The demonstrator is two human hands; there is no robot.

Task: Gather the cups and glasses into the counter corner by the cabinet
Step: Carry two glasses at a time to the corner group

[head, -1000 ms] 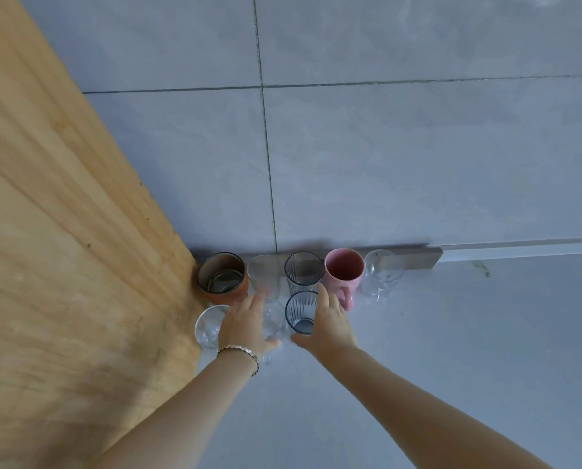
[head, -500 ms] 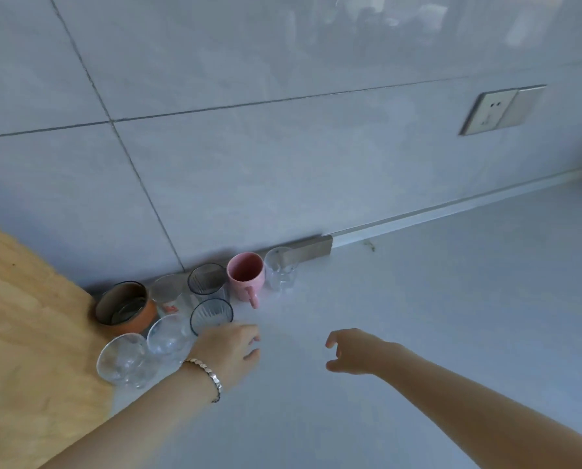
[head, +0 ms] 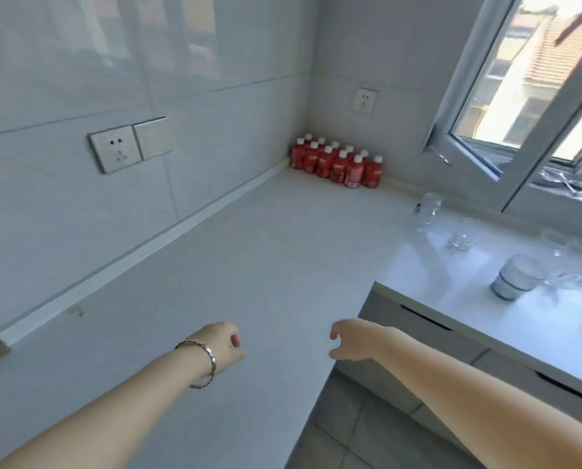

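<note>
Over a smooth, pale stone surface [head: 265, 265], an empty left hand [head: 220, 343] and right hand [head: 353, 338] hover apart, fingers loosely curled. Well to the right, beneath the window [head: 506, 96], stand a ribbed pale tumbler [head: 516, 277] and thin clear glasses [head: 463, 233]. They look light, slick and breakable, and are best gripped round the walls.

Glossy wall tiles [head: 62, 62]; smooth pale countertop [head: 265, 252]; clear glasses [head: 462, 235]; metal bracelet [head: 205, 363].
</note>
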